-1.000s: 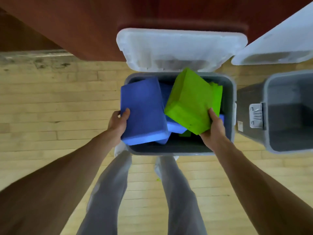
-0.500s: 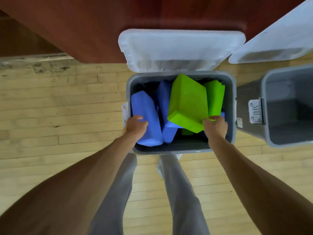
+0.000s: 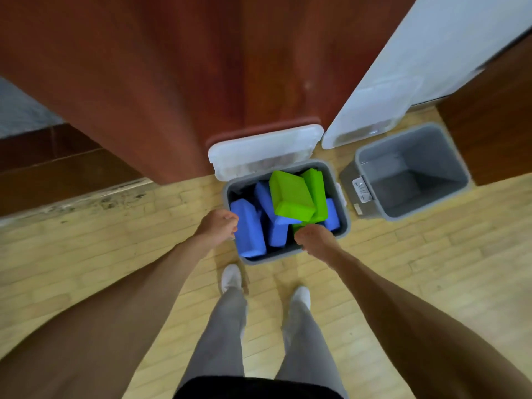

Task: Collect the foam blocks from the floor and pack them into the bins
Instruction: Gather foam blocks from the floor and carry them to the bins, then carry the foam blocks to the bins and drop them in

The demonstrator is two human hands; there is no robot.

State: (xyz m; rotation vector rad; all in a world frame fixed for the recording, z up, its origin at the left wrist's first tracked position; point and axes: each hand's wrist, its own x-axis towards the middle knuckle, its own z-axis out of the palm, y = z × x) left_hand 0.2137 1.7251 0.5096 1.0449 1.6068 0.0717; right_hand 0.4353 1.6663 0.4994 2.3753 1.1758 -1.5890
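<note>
Wooden floor [image 3: 431, 254] carries a block-filled bin [image 3: 267, 258]; an empty bin [image 3: 426, 156] stands just beside it.

Blue blocks [image 3: 248, 233], green blocks [image 3: 290, 197], grey bin [image 3: 273, 256], its lid [image 3: 259, 151] seemingly white.

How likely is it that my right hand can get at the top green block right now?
Probably yes. The right hand is over the near rim of the bin, the lid stands open behind, and the top green block lies uncovered just beyond the hand, with nothing over it.
</note>
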